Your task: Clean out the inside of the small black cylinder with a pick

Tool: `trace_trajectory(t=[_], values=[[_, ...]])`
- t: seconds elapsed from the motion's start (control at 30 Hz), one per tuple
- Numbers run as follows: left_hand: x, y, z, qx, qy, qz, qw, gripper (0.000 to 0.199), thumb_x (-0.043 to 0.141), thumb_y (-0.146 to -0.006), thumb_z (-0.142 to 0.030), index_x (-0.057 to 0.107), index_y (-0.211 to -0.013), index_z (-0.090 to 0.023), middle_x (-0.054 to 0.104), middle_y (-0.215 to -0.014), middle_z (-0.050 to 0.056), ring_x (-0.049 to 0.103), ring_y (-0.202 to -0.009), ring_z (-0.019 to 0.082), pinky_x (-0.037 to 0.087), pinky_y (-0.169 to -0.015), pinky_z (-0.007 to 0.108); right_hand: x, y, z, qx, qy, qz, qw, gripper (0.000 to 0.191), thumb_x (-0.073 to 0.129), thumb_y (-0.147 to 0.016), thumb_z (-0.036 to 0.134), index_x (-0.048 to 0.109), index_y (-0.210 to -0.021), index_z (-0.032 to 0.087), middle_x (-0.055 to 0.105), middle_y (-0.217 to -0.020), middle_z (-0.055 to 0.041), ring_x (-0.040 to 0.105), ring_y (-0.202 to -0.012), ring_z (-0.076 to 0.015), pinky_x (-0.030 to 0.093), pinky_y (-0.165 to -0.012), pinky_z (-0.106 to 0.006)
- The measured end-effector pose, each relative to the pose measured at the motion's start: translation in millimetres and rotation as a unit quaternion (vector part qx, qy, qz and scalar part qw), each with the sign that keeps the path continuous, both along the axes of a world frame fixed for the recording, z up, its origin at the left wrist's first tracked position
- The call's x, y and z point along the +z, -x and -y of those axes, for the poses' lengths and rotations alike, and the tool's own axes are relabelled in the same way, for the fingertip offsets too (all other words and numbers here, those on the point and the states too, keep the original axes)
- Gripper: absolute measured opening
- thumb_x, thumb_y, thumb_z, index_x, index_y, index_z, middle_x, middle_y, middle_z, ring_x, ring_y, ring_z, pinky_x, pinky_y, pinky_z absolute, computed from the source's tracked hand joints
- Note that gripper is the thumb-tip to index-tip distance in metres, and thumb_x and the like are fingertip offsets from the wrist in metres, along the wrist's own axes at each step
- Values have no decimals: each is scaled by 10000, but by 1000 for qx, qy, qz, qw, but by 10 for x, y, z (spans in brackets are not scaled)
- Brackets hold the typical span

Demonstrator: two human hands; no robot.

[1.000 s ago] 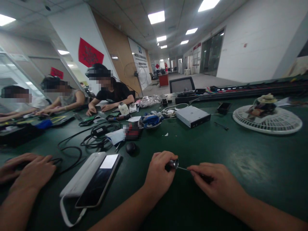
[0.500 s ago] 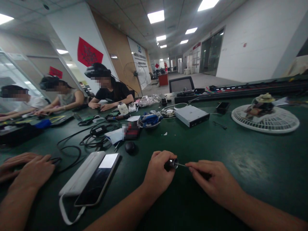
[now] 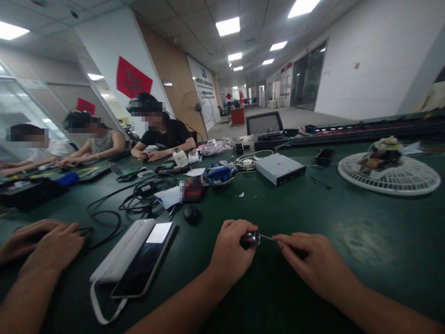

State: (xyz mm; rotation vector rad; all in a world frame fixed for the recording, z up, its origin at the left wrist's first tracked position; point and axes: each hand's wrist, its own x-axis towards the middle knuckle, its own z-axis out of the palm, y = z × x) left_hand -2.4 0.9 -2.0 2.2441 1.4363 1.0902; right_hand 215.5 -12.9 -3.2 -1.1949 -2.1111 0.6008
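Observation:
My left hand [image 3: 232, 248] is closed round a small dark cylinder with a shiny metal rim [image 3: 252, 238], its open end turned to the right. Between the thumb and fingertips of my right hand [image 3: 311, 260] is a thin metal rod [image 3: 267, 237]. The rod's far end meets the mouth of the cylinder; I cannot tell how deep it reaches inside. Both hands are low over the green table [image 3: 292, 208]. The rest of the cylinder is hidden in my left palm.
Left of my arm lie a phone [image 3: 141, 266] and a white power bank [image 3: 121, 250], joined by a white cable. Another person's hands [image 3: 52, 243] rest farther left. Beyond are a black mouse [image 3: 190, 214], a disc drive [image 3: 280, 169] and a white fan grille [image 3: 389, 178].
The whole view has shifted slightly, so things appear a little farther right. Both hands keep their holds, and slightly more of the rod seems to show between them.

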Motion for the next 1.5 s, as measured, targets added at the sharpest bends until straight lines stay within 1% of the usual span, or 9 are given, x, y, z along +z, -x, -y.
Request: trace_trajectory(t=[0.1, 0.23, 0.4, 0.6, 0.93, 1.03, 1.13, 1.33, 1.5], values=[[9, 1, 1, 10, -1, -2, 1000, 323, 658, -717, 15, 677, -916, -238, 723, -932, -33, 653, -903, 181, 453, -892, 386, 6, 1, 7, 3, -5, 27, 1000, 285, 550, -944, 215, 782, -1107, 239, 713, -726, -10, 652, -625, -155, 439, -576, -284], [17, -2, 5, 4, 3, -5, 1000, 320, 657, -704, 21, 672, -901, -230, 724, -914, -29, 656, -879, 182, 455, -884, 389, 15, -4, 25, 43, -24, 14, 999, 291, 540, -945, 208, 785, -1100, 233, 688, -687, -6, 635, -589, -142, 417, -545, -273], [22, -6, 5, -27, 1, -15, 1000, 294, 658, -737, -11, 673, -925, -237, 735, -947, -17, 661, -898, 191, 452, -886, 395, 30, 0, -3, 6, -13, 21, 1000, 278, 541, -954, 222, 788, -1079, 238, 708, -700, -9, 645, -601, -150, 434, -554, -275], [18, -11, 16, -32, -3, -23, 999, 304, 660, -725, -2, 666, -922, -233, 732, -936, -23, 662, -894, 187, 449, -881, 386, 20, -14, -15, 29, -22, 59, 998, 271, 546, -938, 208, 792, -1047, 241, 708, -690, -3, 649, -602, -150, 442, -573, -278], [8, -21, 19, -18, -10, -36, 999, 366, 636, -739, 23, 676, -983, -247, 739, -982, -26, 665, -939, 189, 415, -930, 413, 49, 22, 42, 2, -52, 160, 986, 243, 537, -952, 256, 778, -933, 237, 747, -722, -20, 703, -645, -191, 470, -600, -304], [11, -18, 26, -16, -16, -42, 999, 377, 624, -741, 33, 679, -986, -250, 741, -998, -21, 664, -963, 200, 415, -941, 426, 32, 28, 61, 9, -82, 171, 982, 246, 528, -953, 255, 772, -965, 227, 743, -726, -29, 704, -655, -204, 469, -602, -318], [11, -7, 24, -7, -14, -38, 999, 383, 621, -739, 27, 679, -997, -250, 738, -1003, -12, 663, -962, 210, 430, -940, 436, 8, 24, 68, -7, -73, 127, 989, 258, 516, -967, 240, 764, -1039, 231, 725, -739, -17, 683, -645, -181, 461, -594, -304], [19, 21, -3, 70, 58, 1, 996, 290, 659, -779, -77, 685, -1005, -258, 729, -991, 14, 659, -974, 248, 494, -851, 425, -18, 0, 39, -20, -60, 78, 995, 310, 525, -978, 241, 733, -1207, 264, 669, -767, -10, 631, -641, -154, 446, -574, -281], [58, -2, 7, 54, 56, -8, 997, 328, 650, -738, -14, 696, -969, -242, 727, -950, 10, 656, -964, 243, 498, -865, 427, -26, 12, 33, 16, -48, 79, 996, 307, 546, -957, 221, 753, -1179, 272, 666, -770, -8, 623, -639, -149, 427, -552, -269]])
